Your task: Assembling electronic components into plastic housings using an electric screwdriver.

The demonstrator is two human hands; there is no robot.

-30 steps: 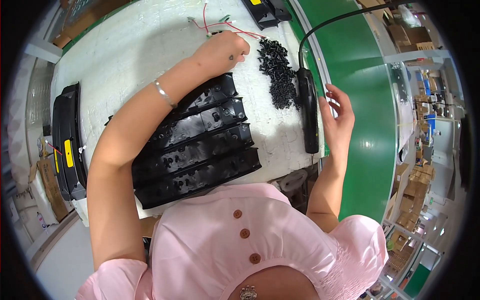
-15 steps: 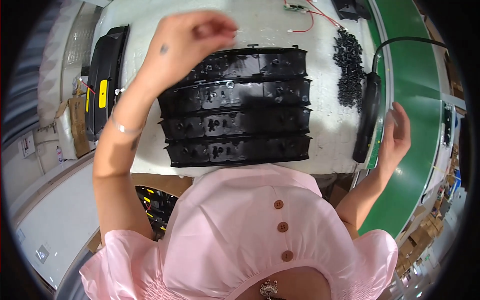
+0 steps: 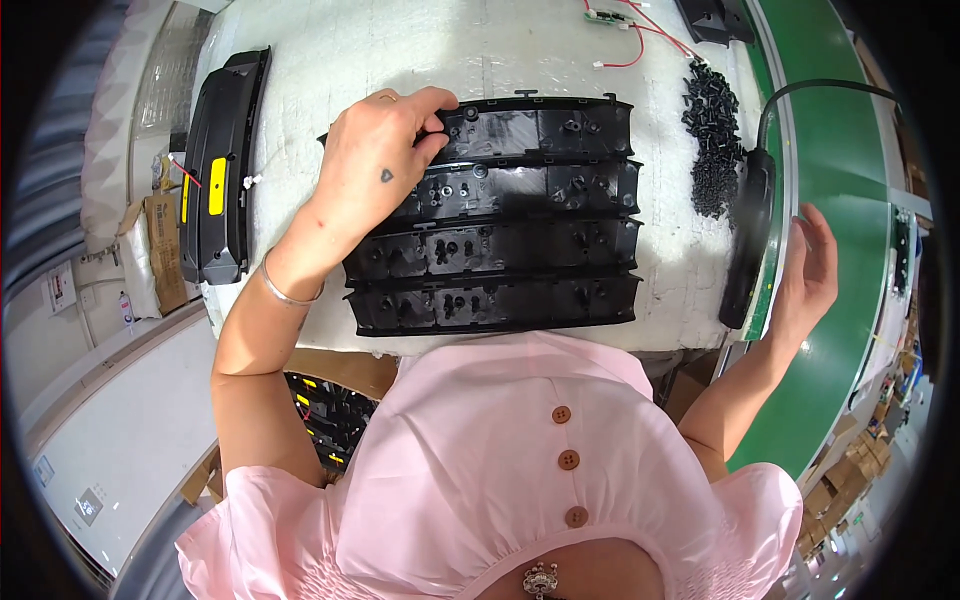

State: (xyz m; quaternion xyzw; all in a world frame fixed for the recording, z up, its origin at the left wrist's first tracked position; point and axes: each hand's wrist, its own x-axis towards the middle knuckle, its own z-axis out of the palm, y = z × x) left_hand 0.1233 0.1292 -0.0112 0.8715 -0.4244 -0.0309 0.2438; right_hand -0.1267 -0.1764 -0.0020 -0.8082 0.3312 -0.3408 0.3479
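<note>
Several long, curved black plastic housings lie in a stacked row on the white padded tabletop, with posts and holes inside them. My left hand (image 3: 378, 150) is over the left part of the farthest housing (image 3: 535, 133). Its thumb and index finger are pinched together there, and whatever they hold is hidden. At the right edge of the table my right hand (image 3: 805, 272) hangs open with loosely stretched fingers. Close beside it lies a black electric screwdriver (image 3: 748, 240) with a cable, which the hand does not grip.
Loose black screws (image 3: 712, 145) form a long pile at the right. Behind them are a small green circuit board (image 3: 608, 17) with red wires and a black plastic part (image 3: 715, 20). A black assembly with yellow labels (image 3: 222, 170) stands at the left. A green surface (image 3: 815, 350) runs along the right.
My left hand has come down and toward me onto the farthest housing, its fingers now pinched at its left part. My right hand has barely moved. The whole view has shifted slightly.
</note>
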